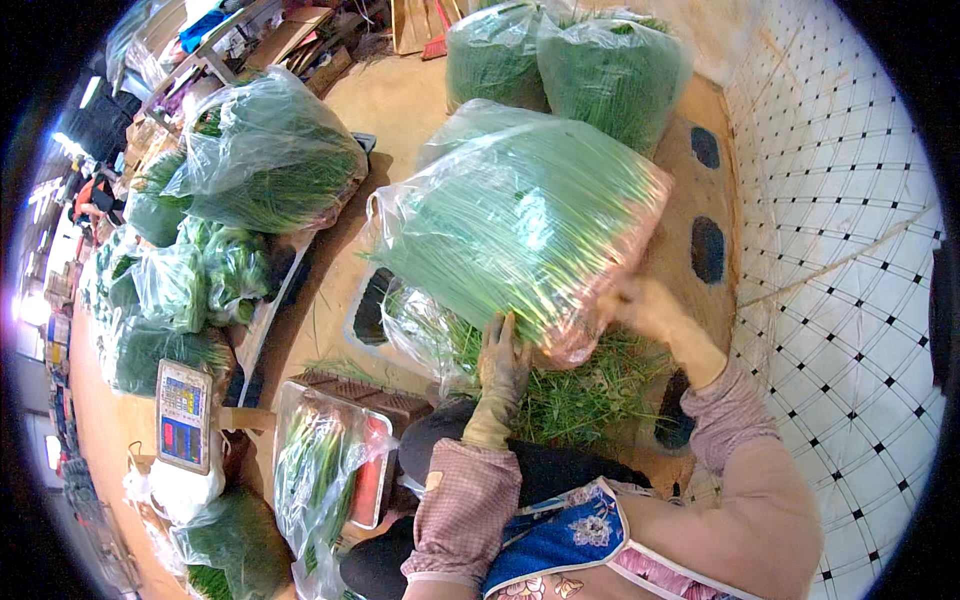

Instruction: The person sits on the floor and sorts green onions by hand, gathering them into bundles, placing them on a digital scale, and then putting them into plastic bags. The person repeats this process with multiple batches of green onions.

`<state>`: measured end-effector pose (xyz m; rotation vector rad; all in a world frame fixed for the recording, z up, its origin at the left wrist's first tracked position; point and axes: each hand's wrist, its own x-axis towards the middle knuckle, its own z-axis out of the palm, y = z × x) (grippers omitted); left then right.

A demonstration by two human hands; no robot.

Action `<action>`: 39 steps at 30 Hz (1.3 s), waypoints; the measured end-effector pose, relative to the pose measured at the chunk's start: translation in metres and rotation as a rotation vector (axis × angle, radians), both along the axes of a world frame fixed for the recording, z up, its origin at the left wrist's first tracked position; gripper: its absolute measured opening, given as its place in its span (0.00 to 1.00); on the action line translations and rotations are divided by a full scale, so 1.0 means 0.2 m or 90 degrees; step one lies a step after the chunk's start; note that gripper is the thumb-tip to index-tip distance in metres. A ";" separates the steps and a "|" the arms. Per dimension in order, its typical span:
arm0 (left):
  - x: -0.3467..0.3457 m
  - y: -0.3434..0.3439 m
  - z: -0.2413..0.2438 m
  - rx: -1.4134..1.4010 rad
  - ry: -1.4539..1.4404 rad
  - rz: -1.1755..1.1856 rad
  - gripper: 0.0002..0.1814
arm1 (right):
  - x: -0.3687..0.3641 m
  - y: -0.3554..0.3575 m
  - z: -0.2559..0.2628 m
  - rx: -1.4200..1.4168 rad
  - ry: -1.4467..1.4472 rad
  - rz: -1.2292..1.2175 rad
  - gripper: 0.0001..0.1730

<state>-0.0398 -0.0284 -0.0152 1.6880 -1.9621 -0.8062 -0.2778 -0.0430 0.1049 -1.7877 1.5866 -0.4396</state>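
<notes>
In front of me is a large clear plastic bag (525,217) packed with long, thin green stalks like chives or scallions. Their pale root ends face the right and near side. My left hand (504,364), in a soiled glove, lies with extended fingers against the bag's near side. My right hand (641,304), also gloved and blurred, is at the root end; its grip on the plastic is unclear. Below the bag, loose green trimmings (592,390) spread near my knees. A crumpled clear bag (427,322) with greens is partly hidden beneath its left side.
Left of my knees, a scale with a keypad display (184,416) has a red platform (371,472) beside bagged scallions (311,465). A brown plastic crate (375,397) adjoins it. More filled bags (270,165) stand left and far ahead (607,75). Patterned sheeting (840,300) borders the right.
</notes>
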 end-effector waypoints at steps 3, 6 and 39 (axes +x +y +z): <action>-0.04 -0.08 0.04 -0.147 -0.033 0.036 0.31 | 0.07 -0.25 0.15 -0.179 0.247 0.016 0.27; -0.12 -0.15 0.06 -0.160 -0.027 0.052 0.35 | 0.17 -0.45 0.06 -0.340 0.438 0.230 0.37; -0.19 -0.26 -0.07 -0.038 -0.017 0.068 0.42 | 0.97 -1.45 -0.29 -0.535 0.427 0.207 0.20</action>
